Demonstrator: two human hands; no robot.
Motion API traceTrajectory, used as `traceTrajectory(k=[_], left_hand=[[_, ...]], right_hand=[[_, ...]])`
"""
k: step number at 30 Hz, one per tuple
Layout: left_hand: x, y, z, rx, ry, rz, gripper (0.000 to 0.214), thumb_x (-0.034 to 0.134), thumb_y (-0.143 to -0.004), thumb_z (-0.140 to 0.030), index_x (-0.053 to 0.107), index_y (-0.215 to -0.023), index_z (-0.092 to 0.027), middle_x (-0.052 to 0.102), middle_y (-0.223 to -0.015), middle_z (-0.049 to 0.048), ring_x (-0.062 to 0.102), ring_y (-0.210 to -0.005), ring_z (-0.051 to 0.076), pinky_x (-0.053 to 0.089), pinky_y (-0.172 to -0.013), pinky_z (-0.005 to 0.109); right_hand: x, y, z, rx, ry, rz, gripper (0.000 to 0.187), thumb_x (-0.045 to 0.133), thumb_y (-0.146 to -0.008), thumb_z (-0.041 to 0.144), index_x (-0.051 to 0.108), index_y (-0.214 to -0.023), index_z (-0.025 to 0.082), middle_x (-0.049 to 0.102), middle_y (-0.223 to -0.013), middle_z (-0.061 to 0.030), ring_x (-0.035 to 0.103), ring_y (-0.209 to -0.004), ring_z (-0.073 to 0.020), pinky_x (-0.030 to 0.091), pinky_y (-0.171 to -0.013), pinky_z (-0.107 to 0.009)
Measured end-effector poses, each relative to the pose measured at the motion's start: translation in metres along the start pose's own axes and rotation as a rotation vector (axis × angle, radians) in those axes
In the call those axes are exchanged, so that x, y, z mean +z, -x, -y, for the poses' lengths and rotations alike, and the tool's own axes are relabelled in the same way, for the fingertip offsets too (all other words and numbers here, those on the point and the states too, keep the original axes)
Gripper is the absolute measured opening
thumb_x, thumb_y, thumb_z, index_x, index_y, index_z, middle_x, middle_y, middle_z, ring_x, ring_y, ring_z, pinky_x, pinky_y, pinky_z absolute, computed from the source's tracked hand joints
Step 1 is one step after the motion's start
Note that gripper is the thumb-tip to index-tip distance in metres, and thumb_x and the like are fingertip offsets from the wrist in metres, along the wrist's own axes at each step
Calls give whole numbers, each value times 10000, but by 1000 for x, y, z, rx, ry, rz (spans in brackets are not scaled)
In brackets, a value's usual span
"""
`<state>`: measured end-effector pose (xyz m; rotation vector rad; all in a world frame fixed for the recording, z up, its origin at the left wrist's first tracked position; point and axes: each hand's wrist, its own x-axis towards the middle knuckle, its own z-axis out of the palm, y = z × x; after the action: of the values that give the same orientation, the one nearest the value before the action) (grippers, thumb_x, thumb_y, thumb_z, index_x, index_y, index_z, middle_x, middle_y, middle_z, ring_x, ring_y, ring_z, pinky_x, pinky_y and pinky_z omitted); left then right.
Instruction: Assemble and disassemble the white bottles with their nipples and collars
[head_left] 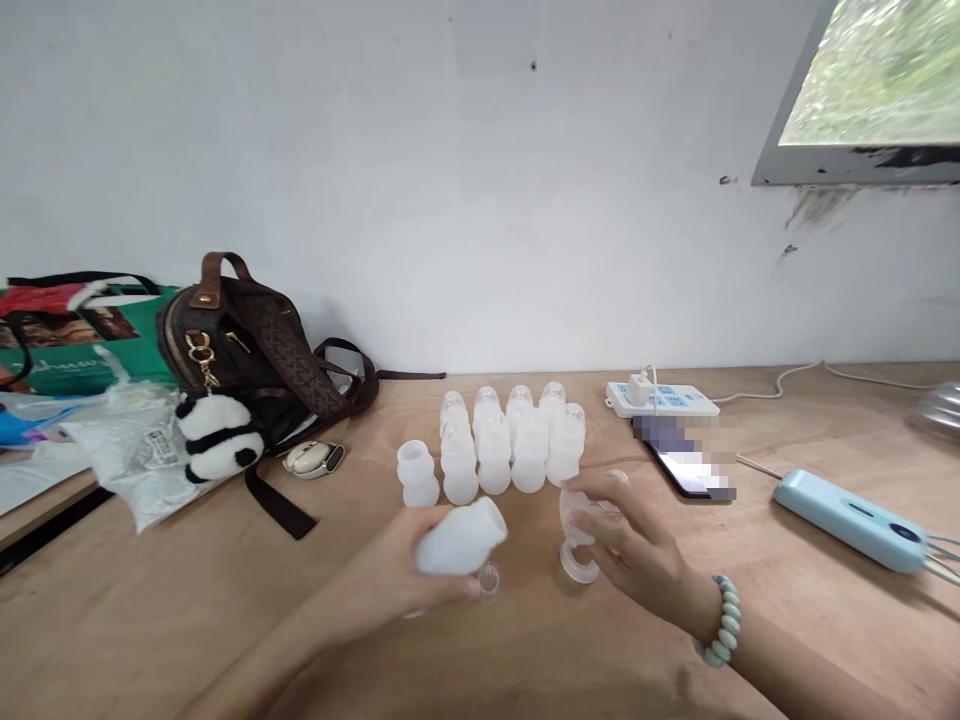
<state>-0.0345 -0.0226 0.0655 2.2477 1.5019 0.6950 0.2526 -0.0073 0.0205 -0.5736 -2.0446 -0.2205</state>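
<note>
My left hand [431, 565] is wrapped round a frosted white baby bottle [461, 537], which tilts with its open neck up and to the right. A small clear plastic piece [490, 580] lies by the left fingertips. To the right, my right hand [634, 540] has its fingers closed on a clear plastic cap [576, 512]. Just below that cap is a translucent ring [579, 565], and more clear plastic [619, 482] shows partly behind the fingers. Ahead stand several white bottles [493, 460] with clear domed caps, and one uncapped bottle [418, 475] at their left end.
At left are a brown backpack [247, 350] with a panda charm [219, 438], a plastic bag [142, 450], a green bag [97, 340] and a watch-like object [313, 459]. At right lie a power strip [686, 400], a phone [686, 465] and a light-blue device [847, 520] with cords.
</note>
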Motion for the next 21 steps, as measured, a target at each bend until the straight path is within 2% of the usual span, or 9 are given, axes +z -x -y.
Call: traceTrajectory(k=[2, 4, 6, 8, 12, 16, 21], left_hand=[[-4, 5, 20, -144, 236, 38, 498, 646, -791, -509, 681, -1205, -235, 765, -1041, 66, 725, -919, 291, 601, -738, 362], [-6, 10, 35, -200, 393, 32, 512, 560, -860, -520, 629, -1275, -228, 735, -1135, 86, 681, -1069, 311, 578, -856, 406], [-2, 15, 44, -210, 439, -38, 477, 542, -886, -493, 605, -1293, -251, 693, -1221, 82, 602, -1215, 313, 526, -976, 434], [5, 18, 48, -231, 414, -117, 437, 567, -876, -461, 610, -1258, -253, 662, -1242, 82, 542, -1280, 318, 492, -1024, 455], [21, 17, 51, -307, 399, -171, 482, 630, -804, -481, 560, -1176, -182, 639, -1203, 117, 590, -1178, 342, 518, -963, 486], [31, 10, 57, -362, 440, -226, 528, 710, -757, -485, 431, -1110, -208, 633, -1139, 101, 652, -1038, 311, 554, -882, 485], [40, -6, 68, -369, 401, -446, 673, 785, -611, -525, 344, -1033, -241, 539, -1044, 51, 652, -898, 290, 573, -806, 518]], right_hand=[[1, -2, -5, 53, 15, -46, 535, 469, -888, -17, 507, -1310, 309, 636, -1165, -120, 678, -1018, -235, 608, -753, -393], [2, -3, -7, 75, 14, -48, 530, 468, -880, -18, 504, -1305, 297, 632, -1159, -120, 682, -1009, -238, 614, -765, -404], [4, -3, -7, 83, 13, -16, 525, 467, -879, -16, 499, -1308, 285, 628, -1162, -121, 686, -1001, -239, 617, -778, -409], [5, -2, -6, 92, 15, 16, 523, 461, -880, -16, 496, -1310, 279, 623, -1173, -124, 690, -991, -237, 619, -780, -403], [6, 0, -6, 119, 9, 41, 514, 449, -880, -24, 494, -1306, 261, 606, -1187, -130, 683, -1008, -239, 619, -778, -387], [7, 1, -10, 137, 1, 38, 487, 466, -888, -19, 498, -1293, 251, 589, -1188, -126, 664, -1038, -232, 619, -785, -375], [8, 1, -15, 115, 7, 13, 448, 497, -889, -13, 525, -1271, 220, 594, -1163, -124, 645, -1071, -237, 617, -786, -366]])
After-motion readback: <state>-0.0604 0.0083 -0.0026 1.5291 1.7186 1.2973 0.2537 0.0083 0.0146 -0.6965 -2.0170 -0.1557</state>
